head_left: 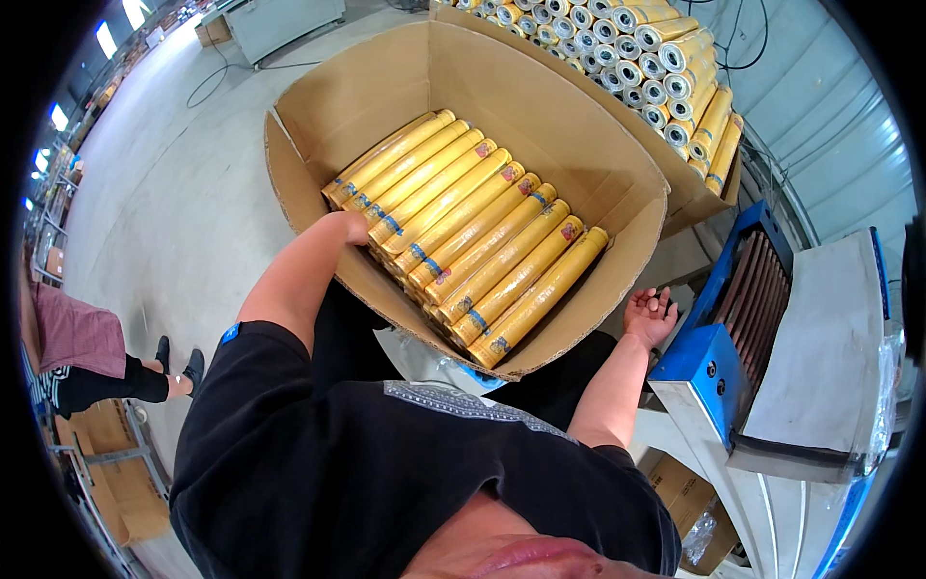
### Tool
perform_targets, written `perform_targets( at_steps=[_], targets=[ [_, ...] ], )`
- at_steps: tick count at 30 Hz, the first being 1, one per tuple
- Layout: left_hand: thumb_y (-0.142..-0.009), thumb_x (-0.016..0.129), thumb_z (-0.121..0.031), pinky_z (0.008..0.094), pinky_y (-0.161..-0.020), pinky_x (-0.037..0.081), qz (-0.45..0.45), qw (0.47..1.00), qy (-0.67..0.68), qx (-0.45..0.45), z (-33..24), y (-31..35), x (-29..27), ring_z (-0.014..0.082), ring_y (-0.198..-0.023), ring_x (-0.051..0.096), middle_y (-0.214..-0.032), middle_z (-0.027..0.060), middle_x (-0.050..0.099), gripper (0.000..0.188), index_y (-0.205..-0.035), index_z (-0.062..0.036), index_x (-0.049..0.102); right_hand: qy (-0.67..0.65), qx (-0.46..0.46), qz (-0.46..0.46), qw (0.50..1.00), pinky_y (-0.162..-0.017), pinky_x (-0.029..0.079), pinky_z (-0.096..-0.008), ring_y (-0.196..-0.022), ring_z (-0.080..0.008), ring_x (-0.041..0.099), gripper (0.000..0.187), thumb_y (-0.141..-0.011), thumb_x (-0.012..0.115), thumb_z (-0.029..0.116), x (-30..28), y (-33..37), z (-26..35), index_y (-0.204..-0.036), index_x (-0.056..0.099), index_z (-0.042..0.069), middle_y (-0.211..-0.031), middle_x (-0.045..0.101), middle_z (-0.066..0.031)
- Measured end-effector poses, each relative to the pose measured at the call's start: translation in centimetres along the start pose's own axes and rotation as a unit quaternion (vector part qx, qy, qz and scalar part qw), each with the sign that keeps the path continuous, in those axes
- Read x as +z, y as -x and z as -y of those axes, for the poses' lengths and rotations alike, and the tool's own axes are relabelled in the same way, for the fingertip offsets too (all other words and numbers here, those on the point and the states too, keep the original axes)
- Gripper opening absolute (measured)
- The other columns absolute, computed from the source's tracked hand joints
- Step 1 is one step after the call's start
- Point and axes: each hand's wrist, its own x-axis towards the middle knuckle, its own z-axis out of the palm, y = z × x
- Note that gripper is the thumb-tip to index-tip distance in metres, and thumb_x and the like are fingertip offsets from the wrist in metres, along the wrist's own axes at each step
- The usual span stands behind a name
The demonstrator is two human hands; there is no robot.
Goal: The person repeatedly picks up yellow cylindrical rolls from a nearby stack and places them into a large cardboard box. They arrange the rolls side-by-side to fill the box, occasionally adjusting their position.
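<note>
In front of me stands a big cardboard box [540, 92], its top open. Inside lie several rows of long golden-yellow tubes [473, 232] in shiny wrapping, stacked side by side and slanting up to the right. My left hand [356, 228] reaches over the box's near-left side to the near ends of the tubes; its fingers are hidden, so any grip cannot be made out. Outside the box on the right, my right hand [650, 316] is turned palm up, its fingers loosely curled and apart with nothing in them. It is close to a blue and white machine [716, 374].
Behind the box, a second cardboard carton [719, 200] is piled high with similar yellow tubes [629, 72], round ends facing me. The machine has dark rollers [750, 289] and a pale sloping plate [820, 352]. Another person [82, 333] stands at the far left. A cable [227, 68] lies across the floor.
</note>
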Motion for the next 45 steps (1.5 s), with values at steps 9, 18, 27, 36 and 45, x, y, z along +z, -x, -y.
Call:
perform_targets(
  at_steps=[9, 18, 27, 36, 45],
  targets=[
    [-0.074, 0.056, -0.024, 0.0398, -0.078, 0.049, 0.011, 1.000, -0.001, -0.010, 0.6, -0.7, 0.5, 0.0306, -0.092, 0.063, -0.100, 0.0193, 0.066, 0.032, -0.092, -0.0020, 0.070, -0.003, -0.001, -0.042, 0.999, -0.072, 0.044, -0.0387, -0.079, -0.0234, 0.058, 0.033, -0.083, 0.059, 0.036, 0.4, -0.1, -0.2, -0.099, 0.061, 0.007, -0.070, 0.057, -0.0058],
    [-0.079, 0.055, -0.031, 0.0405, -0.085, 0.047, 0.051, 0.998, -0.002, -0.019, 0.1, -0.6, -0.2, 0.0314, -0.100, 0.060, -0.110, 0.0175, 0.063, 0.037, -0.102, -0.0057, 0.068, -0.001, -0.012, -0.033, 0.999, -0.069, 0.042, -0.0368, -0.081, -0.0229, 0.058, 0.034, -0.084, 0.057, 0.038, 0.4, -0.2, -0.1, -0.099, 0.060, 0.008, -0.076, 0.060, -0.0064],
    [-0.083, 0.052, -0.038, 0.0436, -0.093, 0.043, -0.128, 0.961, 0.235, -0.065, -3.3, 2.9, -1.9, 0.0353, -0.109, 0.055, -0.121, 0.0161, 0.058, 0.043, -0.114, -0.0105, 0.063, 0.012, 0.108, 0.358, 0.927, -0.082, 0.040, -0.0453, -0.089, -0.0256, 0.054, 0.029, -0.083, 0.053, 0.030, -4.8, -4.4, 3.1, -0.094, 0.063, 0.005, -0.095, 0.062, -0.0096],
    [-0.073, 0.060, -0.012, 0.0445, -0.080, 0.047, -0.013, 0.979, 0.176, -0.105, -2.8, 4.4, -1.7, 0.0353, -0.093, 0.061, -0.104, 0.0171, 0.066, 0.026, -0.095, -0.0048, 0.070, -0.532, 0.503, -0.032, 0.681, -0.077, 0.045, -0.0590, -0.092, -0.0349, 0.059, 0.026, -0.095, 0.046, 0.031, -12.0, -14.7, 5.9, -0.109, 0.055, 0.011, -0.105, 0.061, -0.0153],
    [-0.075, 0.058, -0.016, 0.0435, -0.082, 0.047, 0.002, 0.983, 0.159, -0.096, -2.5, 3.1, -1.9, 0.0343, -0.097, 0.060, -0.107, 0.0174, 0.064, 0.029, -0.098, -0.0043, 0.069, -0.484, 0.564, -0.054, 0.667, -0.076, 0.045, -0.0575, -0.089, -0.0339, 0.060, 0.025, -0.097, 0.041, 0.029, -13.1, -18.1, 6.2, -0.100, 0.055, 0.009, -0.102, 0.060, -0.0155]
  ],
)
